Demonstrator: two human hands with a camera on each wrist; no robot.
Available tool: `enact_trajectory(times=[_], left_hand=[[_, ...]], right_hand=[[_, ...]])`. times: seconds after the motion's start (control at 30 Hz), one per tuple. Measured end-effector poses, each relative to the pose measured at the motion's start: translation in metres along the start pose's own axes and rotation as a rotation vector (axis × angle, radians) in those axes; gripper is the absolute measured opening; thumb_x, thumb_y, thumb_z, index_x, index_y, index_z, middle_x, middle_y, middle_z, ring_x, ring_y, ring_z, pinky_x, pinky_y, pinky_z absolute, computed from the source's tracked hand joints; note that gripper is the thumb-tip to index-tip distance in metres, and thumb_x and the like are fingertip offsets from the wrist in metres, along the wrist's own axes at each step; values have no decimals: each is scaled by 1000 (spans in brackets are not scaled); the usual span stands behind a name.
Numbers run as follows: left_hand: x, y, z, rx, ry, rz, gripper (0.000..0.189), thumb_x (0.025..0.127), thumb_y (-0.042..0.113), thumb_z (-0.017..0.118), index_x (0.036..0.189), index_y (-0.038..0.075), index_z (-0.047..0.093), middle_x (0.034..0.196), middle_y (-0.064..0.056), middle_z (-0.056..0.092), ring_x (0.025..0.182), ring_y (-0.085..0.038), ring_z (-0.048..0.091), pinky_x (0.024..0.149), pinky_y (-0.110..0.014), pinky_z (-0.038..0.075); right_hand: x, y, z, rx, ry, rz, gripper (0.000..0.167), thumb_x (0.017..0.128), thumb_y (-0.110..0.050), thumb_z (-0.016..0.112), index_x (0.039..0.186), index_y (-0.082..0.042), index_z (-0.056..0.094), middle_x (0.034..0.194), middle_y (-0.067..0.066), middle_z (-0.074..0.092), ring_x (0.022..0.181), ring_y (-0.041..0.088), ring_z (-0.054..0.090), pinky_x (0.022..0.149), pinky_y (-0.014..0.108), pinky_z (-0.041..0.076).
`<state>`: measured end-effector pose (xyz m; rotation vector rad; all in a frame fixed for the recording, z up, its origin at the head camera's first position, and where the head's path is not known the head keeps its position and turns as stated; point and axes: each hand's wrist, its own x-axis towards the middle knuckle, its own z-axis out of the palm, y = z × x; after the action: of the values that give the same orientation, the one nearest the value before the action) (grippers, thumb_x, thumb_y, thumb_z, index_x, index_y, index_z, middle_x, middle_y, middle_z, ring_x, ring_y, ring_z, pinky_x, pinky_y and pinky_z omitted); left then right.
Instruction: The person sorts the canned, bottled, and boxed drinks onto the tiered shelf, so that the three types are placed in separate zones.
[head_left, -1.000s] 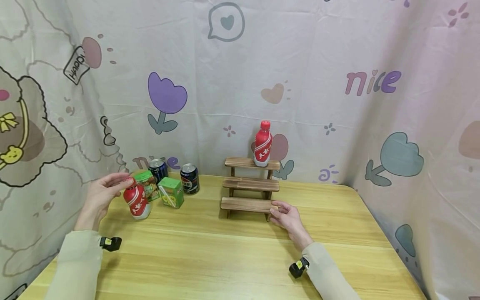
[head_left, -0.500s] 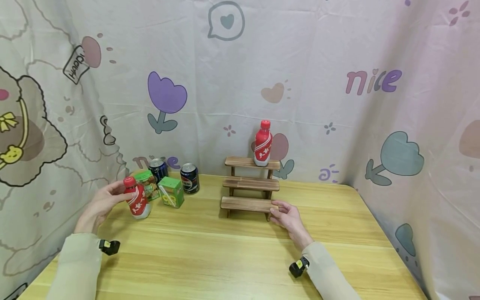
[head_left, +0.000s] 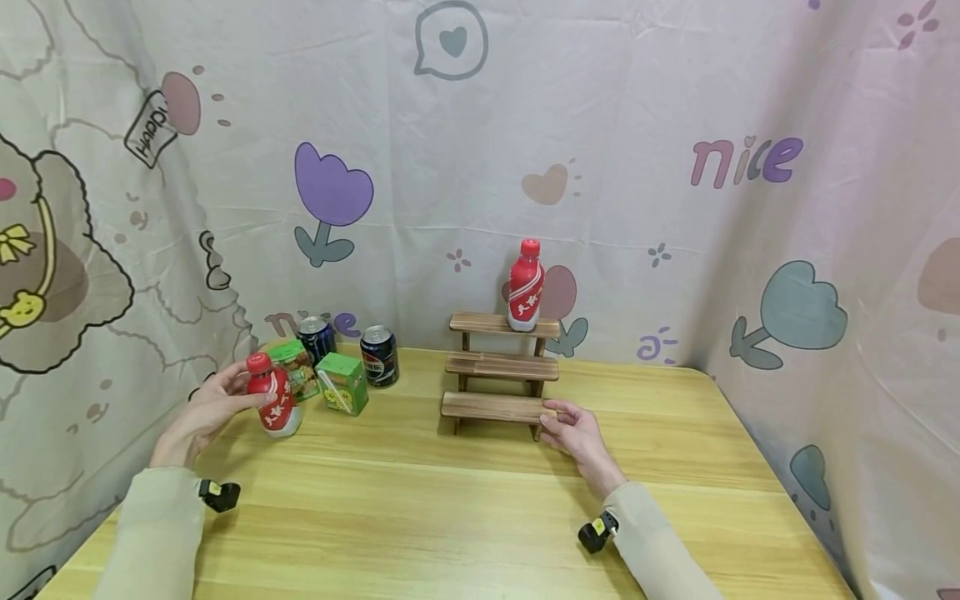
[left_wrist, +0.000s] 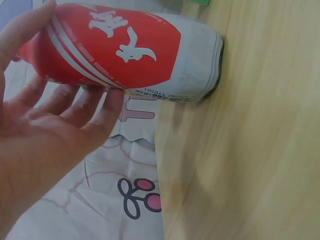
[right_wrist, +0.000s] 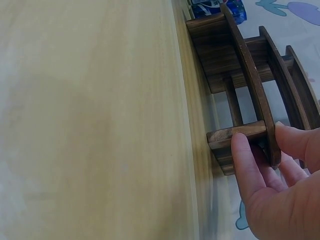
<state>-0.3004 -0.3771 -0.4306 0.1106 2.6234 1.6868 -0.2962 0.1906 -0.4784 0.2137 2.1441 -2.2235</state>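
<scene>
Holding the red bottle [head_left: 278,411], the left hand [head_left: 204,417] has thumb and fingers bent around its upper half; it is at the left of the table [head_left: 375,517], before a green box [head_left: 302,375]; probably smooth, slippery, better gripped mid-body; the right hand [head_left: 576,435] pinches the wooden shelf [head_left: 491,408].

Your head view is bright, with soft glare on the counter [head_left: 480,533]; your wrist views look duller and hazier.
</scene>
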Motion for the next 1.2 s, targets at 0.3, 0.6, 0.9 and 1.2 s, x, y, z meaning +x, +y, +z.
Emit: enact_trajectory(times=[0.3, 0.6, 0.9, 1.2], left_hand=[[-3, -2, 1, 56, 41, 51, 82, 89, 28, 74, 154, 10, 28, 128, 15, 51, 102, 17, 48, 82, -9, 45], [-4, -3, 6, 114, 144, 29, 87, 87, 32, 76, 152, 0, 29, 149, -7, 48, 97, 20, 45, 78, -7, 44], [-2, 17, 11, 54, 198, 82, 84, 90, 32, 72, 152, -2, 26, 143, 1, 53, 102, 17, 49, 80, -5, 43], [4, 42, 22, -76, 214, 183, 78, 90, 19, 72, 152, -2, 29, 119, 25, 60, 102, 13, 53, 80, -5, 45]], right_hand=[[0, -1, 0, -10, -7, 3, 41, 90, 1, 67, 130, 4, 58, 100, 8, 41, 79, 12, 62, 83, 31, 58], [1, 1, 0, -11, -5, 4, 40, 90, 2, 65, 130, 3, 58, 104, 11, 43, 79, 12, 63, 82, 32, 58], [-1, -1, 0, -8, -7, 6, 42, 90, 0, 67, 131, 5, 57, 101, 10, 44, 78, 13, 63, 87, 37, 57], [-1, -2, 1, -5, -4, 4, 42, 90, 0, 67, 131, 5, 57, 97, 8, 44, 78, 12, 63, 88, 37, 57]])
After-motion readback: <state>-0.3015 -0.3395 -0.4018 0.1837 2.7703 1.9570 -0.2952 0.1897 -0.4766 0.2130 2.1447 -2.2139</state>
